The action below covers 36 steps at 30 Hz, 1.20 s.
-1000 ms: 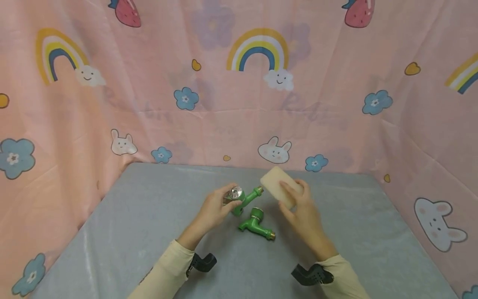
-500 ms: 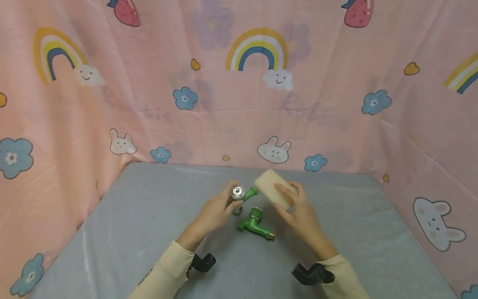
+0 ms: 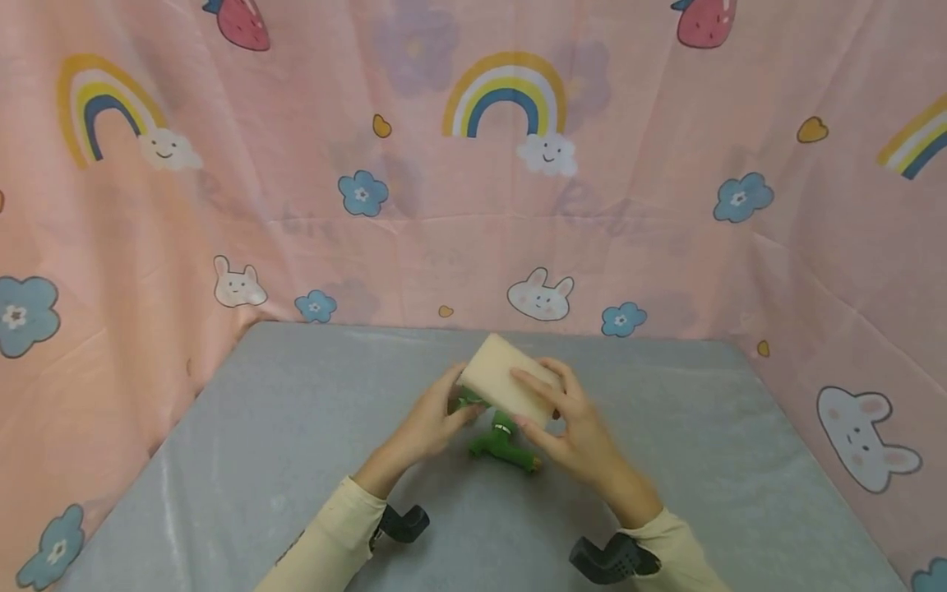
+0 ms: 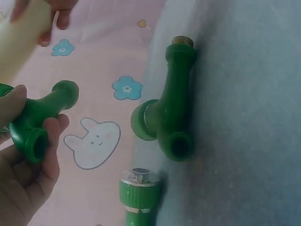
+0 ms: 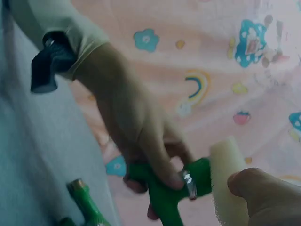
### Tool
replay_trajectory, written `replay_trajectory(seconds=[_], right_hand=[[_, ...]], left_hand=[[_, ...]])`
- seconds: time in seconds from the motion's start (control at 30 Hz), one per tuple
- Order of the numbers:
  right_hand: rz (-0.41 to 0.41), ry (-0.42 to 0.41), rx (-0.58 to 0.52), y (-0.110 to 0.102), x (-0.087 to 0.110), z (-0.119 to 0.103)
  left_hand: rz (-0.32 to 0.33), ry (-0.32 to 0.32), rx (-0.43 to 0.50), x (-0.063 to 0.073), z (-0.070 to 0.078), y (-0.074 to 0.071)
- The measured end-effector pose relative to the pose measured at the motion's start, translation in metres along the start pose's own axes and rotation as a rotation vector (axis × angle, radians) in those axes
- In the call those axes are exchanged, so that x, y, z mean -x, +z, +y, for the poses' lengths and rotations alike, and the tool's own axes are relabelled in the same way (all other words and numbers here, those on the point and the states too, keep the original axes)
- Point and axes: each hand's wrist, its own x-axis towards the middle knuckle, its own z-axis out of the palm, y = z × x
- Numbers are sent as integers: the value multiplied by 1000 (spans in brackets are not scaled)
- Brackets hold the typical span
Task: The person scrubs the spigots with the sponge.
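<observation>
My left hand [image 3: 423,427] grips a green tap [image 4: 47,106] raised above the table, fingers wrapped round its body. A pale cream sponge block [image 3: 497,372] is pinched between the thumb and fingers of my right hand [image 3: 584,432]. In the head view the sponge covers most of the held tap. The right wrist view has the sponge right at the tap's round handle end, above its silver band. Under the hands a second green tap [image 4: 176,101] with a brass threaded end lies on the table. Near it in the left wrist view stands a green ribbed knob with a silver top [image 4: 140,190].
A grey cloth-covered table [image 3: 296,510] spreads under both arms. Pink patterned curtain [image 3: 414,247] hangs behind the table and along its sides. Black wrist mounts [image 3: 403,524] sit on both cuffs.
My right hand has brought the sponge leftward, from beside the held tap's threaded end to over the tap. The left hand has turned the tap slightly and stays in place.
</observation>
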Motion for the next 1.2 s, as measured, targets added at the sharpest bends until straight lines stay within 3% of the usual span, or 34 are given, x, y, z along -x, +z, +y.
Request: replay_trajectory(seconds=[0.17,0.27,0.33,0.43,0.53,0.6,0.67,0.77,0.87,0.93,1.13,1.2], right_hand=[[47,152,124,-5,1,11],[101,211,137,-11,1,15],[140,165,105,-12,0,12],[164,0,72,-3,0,0],[127,-171,121,10,0,-11],[112,-226,183,17,0,-15],[123,-212,243,19,0,-16],[179,-94,278,16,0,-11],[240,33,261,9,-1,-5],[265,68,221,6,-1,-3],[192,-65,79,20,3,-10],[166,-64,80,25,5,-12]], left_hand=[[53,-32,-2,-1,2,-1],[96,-56,-21,-1,3,-2],[124,-70,-37,0,6,-4],[155,-61,-102,0,6,-4],[194,-27,-214,0,7,-3],[217,-6,-276,0,7,-1],[226,-9,-278,0,8,0],[228,-47,-230,1,10,0],[238,-86,-199,1,10,0],[242,-94,-201,1,10,0],[278,-46,-237,1,9,1],[304,-27,-239,1,10,2]])
